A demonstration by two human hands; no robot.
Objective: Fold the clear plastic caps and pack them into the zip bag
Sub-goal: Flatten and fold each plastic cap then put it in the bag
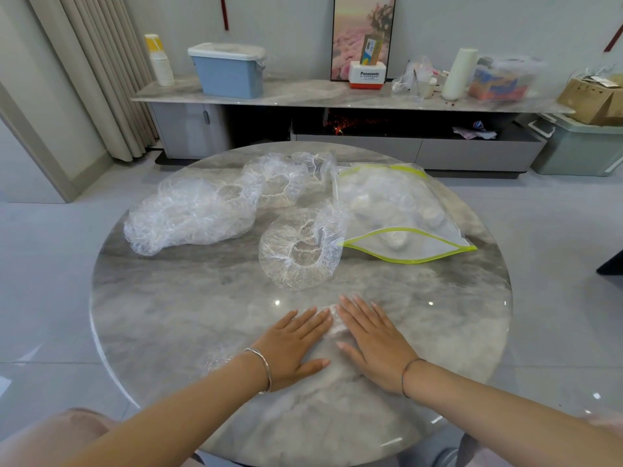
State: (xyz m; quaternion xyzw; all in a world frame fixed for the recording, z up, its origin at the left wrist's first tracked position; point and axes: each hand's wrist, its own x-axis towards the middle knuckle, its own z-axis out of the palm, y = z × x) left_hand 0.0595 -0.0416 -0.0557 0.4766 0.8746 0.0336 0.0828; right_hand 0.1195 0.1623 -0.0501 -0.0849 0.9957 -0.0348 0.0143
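Both flat, fingers straight: left hand (pixel 290 345) and right hand (pixel 374 345) press a cap (pixel 334 323) onto the near table (pixel 202 298). Flattening step, I reckon; next I'd fold it, then into the bag (pixel 404 210) behind.

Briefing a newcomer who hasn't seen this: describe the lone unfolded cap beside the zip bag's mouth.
On the round marble table, find the zip bag with yellow-green edges on the right. Just left of its open mouth lies a clear cap. Unlike the caps heaped behind it, it lies alone, nearer the person.

Head view, down over round table (pixel 135 298)
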